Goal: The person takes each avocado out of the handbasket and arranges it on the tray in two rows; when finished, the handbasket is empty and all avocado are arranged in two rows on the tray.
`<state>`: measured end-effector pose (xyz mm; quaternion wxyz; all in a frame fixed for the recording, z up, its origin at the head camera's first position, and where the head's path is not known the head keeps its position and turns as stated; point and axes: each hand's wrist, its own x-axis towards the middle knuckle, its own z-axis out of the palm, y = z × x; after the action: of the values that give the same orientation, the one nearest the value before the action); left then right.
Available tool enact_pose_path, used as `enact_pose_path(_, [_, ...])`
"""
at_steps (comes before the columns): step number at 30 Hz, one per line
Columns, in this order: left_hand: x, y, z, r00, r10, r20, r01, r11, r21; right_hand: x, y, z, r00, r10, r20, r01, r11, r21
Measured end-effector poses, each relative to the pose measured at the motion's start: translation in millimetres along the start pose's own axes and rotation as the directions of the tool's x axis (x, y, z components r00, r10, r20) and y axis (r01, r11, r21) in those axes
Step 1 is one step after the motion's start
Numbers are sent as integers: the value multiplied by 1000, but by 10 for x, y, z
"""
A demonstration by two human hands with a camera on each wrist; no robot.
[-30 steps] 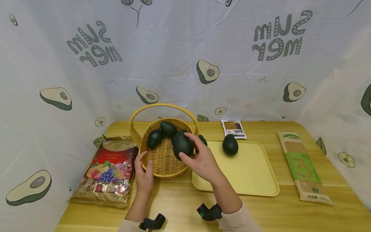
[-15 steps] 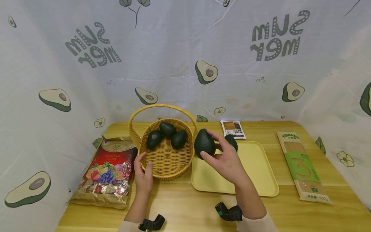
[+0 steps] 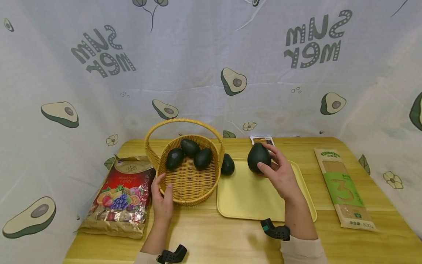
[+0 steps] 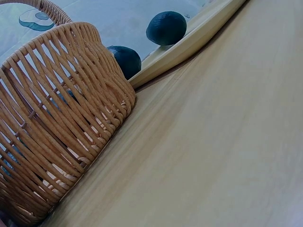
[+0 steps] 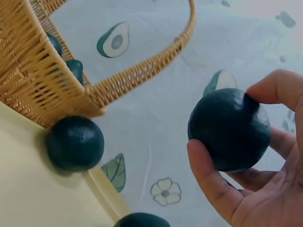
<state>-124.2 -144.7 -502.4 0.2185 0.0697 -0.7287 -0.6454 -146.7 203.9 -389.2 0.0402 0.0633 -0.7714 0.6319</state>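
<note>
My right hand (image 3: 265,158) grips a dark green avocado (image 3: 255,157) just above the far end of the yellow tray (image 3: 263,198); the right wrist view shows thumb and fingers curled round this avocado (image 5: 229,128). A second avocado (image 3: 227,165) lies at the tray's far left corner, beside the wicker basket (image 3: 188,190). A third avocado (image 5: 142,220) shows only at the bottom of the right wrist view. My left hand (image 3: 163,190) holds the basket's near left rim. Three avocados (image 3: 190,146) lie inside the basket.
A red candy bag (image 3: 122,194) lies left of the basket. A small packet (image 3: 262,140) sits behind the tray and a long noodle pack (image 3: 344,187) to its right. Avocado-print cloth hangs round the wooden table (image 3: 214,238) on three sides.
My right hand has carried the avocado from over the basket rightwards to above the tray's far end. The left hand has stayed on the basket rim.
</note>
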Motion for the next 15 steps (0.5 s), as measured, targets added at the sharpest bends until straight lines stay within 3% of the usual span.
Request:
enact_pose_path(3, [1,5,4,1000,1,1,-1,1000,-1,12,78,-98,1000,-12,-3,13,990,140])
enact_pose_path(5, [0,8,8,1000,4,0,-4,1000,0,12,126,-167,1000,-22,-7,23,988,153])
enact_pose_path(10, [-2,11,9,1000,9,-3,-9,1000,-2,8,234,-336,999,32,-37,-31,999,28])
enact_pose_path(15, [-4,23,4,1000,-10,1,10,1000,-7,12,325,-485,988,112,-107,-122,988,-99])
